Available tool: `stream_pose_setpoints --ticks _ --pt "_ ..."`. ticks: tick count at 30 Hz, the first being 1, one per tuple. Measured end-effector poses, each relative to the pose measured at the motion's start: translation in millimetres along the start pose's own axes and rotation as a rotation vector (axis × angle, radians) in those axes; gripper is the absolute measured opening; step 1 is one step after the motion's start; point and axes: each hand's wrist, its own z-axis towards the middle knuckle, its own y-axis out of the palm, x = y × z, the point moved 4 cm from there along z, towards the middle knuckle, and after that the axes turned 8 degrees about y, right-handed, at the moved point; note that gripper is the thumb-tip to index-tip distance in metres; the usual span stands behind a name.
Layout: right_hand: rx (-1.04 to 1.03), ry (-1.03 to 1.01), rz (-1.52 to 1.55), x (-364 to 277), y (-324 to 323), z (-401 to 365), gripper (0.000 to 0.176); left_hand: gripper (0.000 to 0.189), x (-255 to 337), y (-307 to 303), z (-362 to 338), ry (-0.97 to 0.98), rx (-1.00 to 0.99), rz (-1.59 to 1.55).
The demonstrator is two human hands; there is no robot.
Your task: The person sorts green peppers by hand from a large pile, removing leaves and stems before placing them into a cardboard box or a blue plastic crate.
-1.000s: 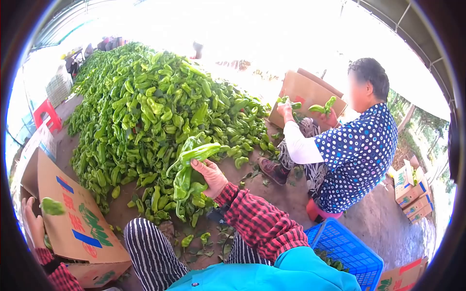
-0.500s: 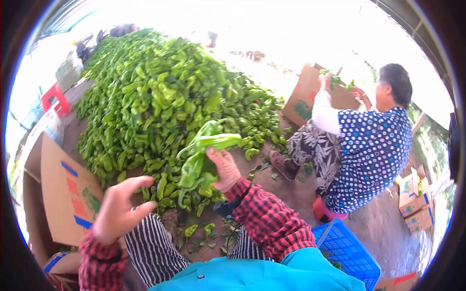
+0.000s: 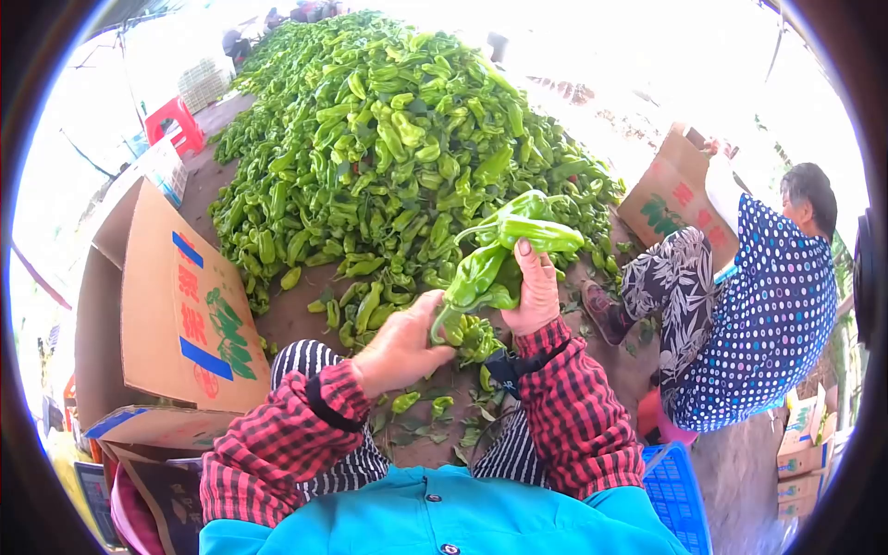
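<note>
My right hand (image 3: pixel 535 294) is closed round a small bunch of green peppers (image 3: pixel 476 275), its thumb lying over the uppermost ones. The bunch is held up in front of my body, with the peppers pointing different ways. Close against its lower left side is my left hand (image 3: pixel 402 344), thumb and fingers apart around a curved stem; its fingertips are partly hidden and seem to touch the peppers. Beyond both hands rises a large heap of green peppers (image 3: pixel 370 139), with loose ones scattered along its near edge.
An open cardboard box (image 3: pixel 157 324) stands at my left, and a blue plastic basket (image 3: pixel 673 495) at my right. A person in a dotted top (image 3: pixel 754 324) sits to the right beside another cardboard box (image 3: pixel 680 190). A red stool (image 3: pixel 174 128) is at far left; stacked cartons (image 3: pixel 803 462) stand at far right.
My left hand has moved right, from empty air to the peppers. In the view, my right hand and its bunch have shifted right. The camera view has turned left.
</note>
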Motion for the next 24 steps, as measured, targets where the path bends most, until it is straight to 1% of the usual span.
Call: stream_pose_setpoints --ticks 1,3,4,5,7,8,9,11,12,13,16,17,18,19,21,22,24 --pt "0.004 -0.003 0.001 -3.3 -3.3 -0.3 0.036 0.043 -17.6 -4.9 -0.4 -0.155 -0.089 -0.027" --pt "-0.216 0.137 0.129 -6.3 0.7 0.1 0.039 0.047 -26.8 -24.2 12.8 -0.046 0.217 -0.363" --pt "-0.336 0.194 0.090 -6.2 -1.5 -2.2 0.044 0.050 -16.2 -31.8 17.0 -0.116 0.267 -0.594" --pt "-0.372 0.228 0.014 -8.7 8.1 -7.4 0.049 0.056 -3.6 -34.8 19.4 -0.174 0.279 -0.741" --pt "-0.370 0.312 -0.115 -0.9 8.7 -11.8 0.050 0.068 -5.0 -29.0 21.5 -0.155 0.172 -1.060" --pt "-0.338 0.363 -0.196 1.7 13.8 -14.4 0.046 0.078 6.9 -23.3 22.0 -0.202 0.102 -1.146" --pt "-0.359 0.440 -0.287 4.3 21.1 -17.2 0.040 0.083 -8.5 -10.7 26.4 -0.179 0.114 -1.186" --pt "-0.358 0.476 -0.559 13.6 19.8 -14.9 0.038 0.081 -11.4 1.0 20.2 -0.217 0.130 -1.019" --pt "-0.368 0.506 -0.602 18.1 19.6 -15.0 0.038 0.080 -16.0 5.6 13.6 -0.360 0.141 -1.042" --pt "-0.346 0.547 -0.604 22.5 17.1 -14.3 0.039 0.077 -16.0 8.3 9.6 -0.428 0.158 -1.114" --pt "-0.384 0.562 -0.618 29.4 15.3 -17.3 0.042 0.070 -25.1 16.5 1.4 -0.305 0.166 -1.185" --pt "-0.406 0.558 -0.642 31.1 18.0 -22.0 0.043 0.071 -27.3 19.4 -6.5 -0.319 0.164 -1.238" --pt "-0.432 0.531 -0.730 35.0 13.4 -21.8 0.045 0.072 -28.3 22.8 -10.5 -0.361 0.128 -1.250" --pt "-0.421 0.525 -0.735 35.7 11.8 -23.2 0.045 0.074 -29.7 26.1 -14.7 -0.403 0.094 -1.258" --pt "-0.410 0.533 -0.895 37.2 9.1 -26.1 0.048 0.075 -31.0 29.8 -21.5 -0.431 0.079 -1.241" --pt "-0.419 0.492 -0.946 34.4 12.8 -27.3 0.050 0.077 -32.5 29.9 -21.3 -0.461 0.080 -1.220" --pt "-0.411 0.464 -0.961 35.5 12.2 -27.6 0.051 0.077 -35.6 28.1 -19.4 -0.442 0.085 -1.182"
